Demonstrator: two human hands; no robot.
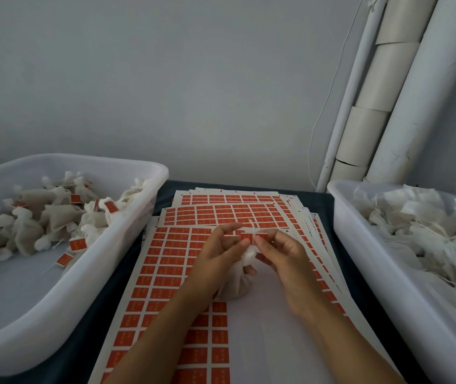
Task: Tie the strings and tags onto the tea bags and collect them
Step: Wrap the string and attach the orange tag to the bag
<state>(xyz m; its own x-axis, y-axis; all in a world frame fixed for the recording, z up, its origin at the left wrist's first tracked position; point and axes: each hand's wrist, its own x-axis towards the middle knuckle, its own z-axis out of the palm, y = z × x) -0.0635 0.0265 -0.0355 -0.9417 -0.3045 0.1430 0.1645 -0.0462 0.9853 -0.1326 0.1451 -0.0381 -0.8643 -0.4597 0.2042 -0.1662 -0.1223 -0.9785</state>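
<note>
Both hands (251, 253) pinch tea bag (239, 275) over tag sheets (163, 273)

Both hands (251, 253) pinch a tea bag (238, 278) above red tag sheets (166, 261).

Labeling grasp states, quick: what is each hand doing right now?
Left hand: closed on the tea bag, at its gathered neck.
Right hand: fingertips pinched at the bag's top; string or tag, cannot tell.

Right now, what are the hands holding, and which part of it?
A white tea bag. The left hand and right hand pinch its gathered top, where the string is.
</note>
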